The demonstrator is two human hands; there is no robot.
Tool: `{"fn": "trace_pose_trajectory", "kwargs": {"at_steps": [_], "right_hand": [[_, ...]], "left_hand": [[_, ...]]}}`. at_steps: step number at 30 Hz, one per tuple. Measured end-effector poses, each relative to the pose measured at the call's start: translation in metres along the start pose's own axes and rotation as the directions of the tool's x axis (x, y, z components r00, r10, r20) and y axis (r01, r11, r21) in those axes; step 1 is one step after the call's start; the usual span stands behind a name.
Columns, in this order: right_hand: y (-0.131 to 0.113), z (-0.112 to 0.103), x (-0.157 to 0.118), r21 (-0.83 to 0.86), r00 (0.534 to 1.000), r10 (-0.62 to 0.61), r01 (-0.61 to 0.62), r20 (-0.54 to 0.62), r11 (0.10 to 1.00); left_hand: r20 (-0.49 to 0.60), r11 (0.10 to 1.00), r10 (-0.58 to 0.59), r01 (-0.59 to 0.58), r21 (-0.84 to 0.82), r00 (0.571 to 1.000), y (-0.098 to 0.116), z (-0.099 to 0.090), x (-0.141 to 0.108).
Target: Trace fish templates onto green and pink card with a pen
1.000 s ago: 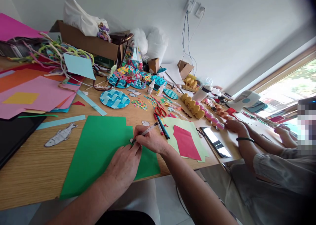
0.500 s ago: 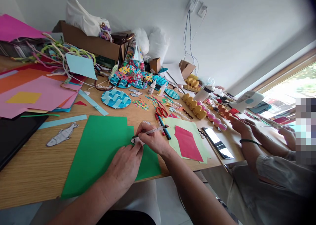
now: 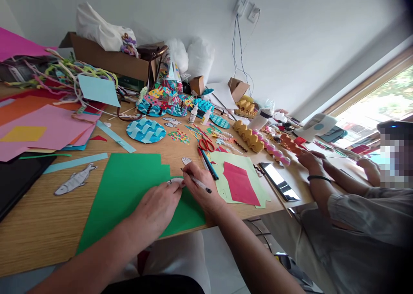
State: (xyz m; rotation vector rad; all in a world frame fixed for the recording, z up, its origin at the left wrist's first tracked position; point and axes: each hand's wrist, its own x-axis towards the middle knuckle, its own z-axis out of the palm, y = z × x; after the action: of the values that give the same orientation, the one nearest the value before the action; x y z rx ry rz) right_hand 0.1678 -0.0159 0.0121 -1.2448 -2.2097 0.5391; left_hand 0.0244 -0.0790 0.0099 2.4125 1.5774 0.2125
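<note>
A green paper sheet [image 3: 129, 186] lies in front of me near the table edge. On it is a small paper fish [image 3: 174, 181], partly covered by my fingers. My left hand [image 3: 159, 208] pins the fish down with its fingers pressed together. In my right hand [image 3: 203, 191] a slim pen [image 3: 200, 184] is gripped, its dark tip pointing up and left past my fingers. Just beyond my right hand lies another small paper fish [image 3: 186, 160]. A larger grey paper fish [image 3: 75, 180] rests on the wood to the left.
Right of the sheet are markers [image 3: 208, 163], red scissors [image 3: 206, 144], a red paper piece [image 3: 240, 184] on pale green paper and a phone [image 3: 279, 181]. Coloured paper [image 3: 48, 122] is stacked left. A blue woven oval [image 3: 146, 130] lies beyond. A co-worker's hand [image 3: 309, 160] is at right.
The pen has swung round in my right hand: its rear end now points down and right instead of up and right. My left hand still presses on the fish. The view has shifted slightly.
</note>
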Motion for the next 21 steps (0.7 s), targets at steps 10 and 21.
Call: {"fn": "trace_pose_trajectory", "kwargs": {"at_steps": [10, 21], "right_hand": [[-0.003, -0.002, -0.001, 0.166, 0.997, 0.071, -0.068, -0.016, 0.984], [-0.007, -0.027, -0.015, 0.482, 0.986, 0.027, -0.104, 0.163, 0.87]], "left_hand": [[0.177, 0.934, 0.308, -0.262, -0.243, 0.935, -0.044, -0.041, 0.037], [0.277, 0.882, 0.396, -0.279, -0.38, 0.875, -0.057, -0.049, 0.058]]}}
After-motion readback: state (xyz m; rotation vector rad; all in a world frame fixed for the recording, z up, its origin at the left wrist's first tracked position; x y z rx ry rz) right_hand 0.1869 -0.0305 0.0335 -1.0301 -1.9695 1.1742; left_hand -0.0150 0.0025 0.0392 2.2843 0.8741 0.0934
